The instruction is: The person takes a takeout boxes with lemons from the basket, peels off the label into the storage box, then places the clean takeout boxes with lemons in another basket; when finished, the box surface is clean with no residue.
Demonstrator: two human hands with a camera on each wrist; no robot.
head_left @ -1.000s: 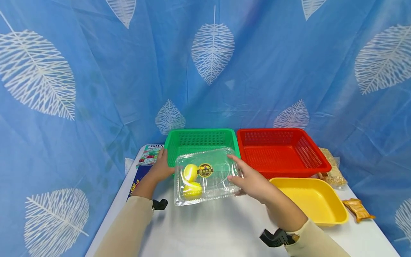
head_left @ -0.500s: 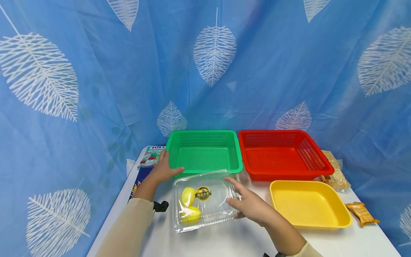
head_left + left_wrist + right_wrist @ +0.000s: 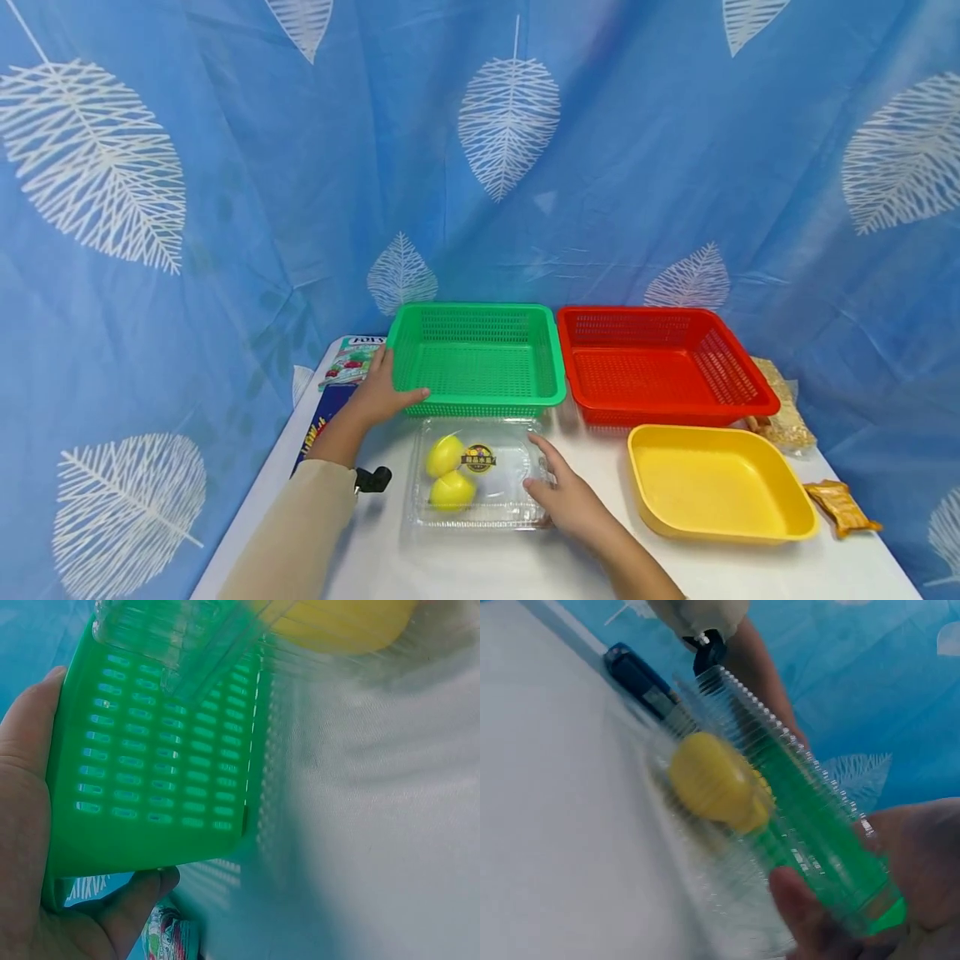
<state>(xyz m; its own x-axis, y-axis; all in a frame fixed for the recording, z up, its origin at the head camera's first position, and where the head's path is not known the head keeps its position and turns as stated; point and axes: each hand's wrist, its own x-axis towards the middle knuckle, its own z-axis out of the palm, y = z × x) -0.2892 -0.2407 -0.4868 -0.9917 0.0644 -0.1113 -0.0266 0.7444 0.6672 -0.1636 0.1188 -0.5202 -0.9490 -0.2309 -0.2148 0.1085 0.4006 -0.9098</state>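
Note:
A clear plastic fruit box (image 3: pixel 502 487) with a round label lies flat in front of the green basket (image 3: pixel 551 367). Two yellow lemons (image 3: pixel 446 455) show through its left half; they also appear in the blurred right wrist view as yellow fruit (image 3: pixel 712 780). My right hand (image 3: pixel 570 496) grips the box's right end, thumb and fingers spread along that edge. At the basket's near left corner, my left hand (image 3: pixel 378 396) holds the rim. The left wrist view has that hand (image 3: pixel 37 825) around the basket's green side wall (image 3: pixel 150 847).
A red basket (image 3: pixel 750 408) stands right of the green one, with a yellow tub (image 3: pixel 637 467) before it. Beyond are a bag of grains (image 3: pixel 787 417) and an orange packet (image 3: pixel 840 507). A fruit-printed packet (image 3: pixel 351 362) and a dark blue package (image 3: pixel 322 417) lie at left.
My right hand has brought the box down and nearer, from in front of the green basket's rim onto the table, levelling it. My left hand stays at the basket corner.

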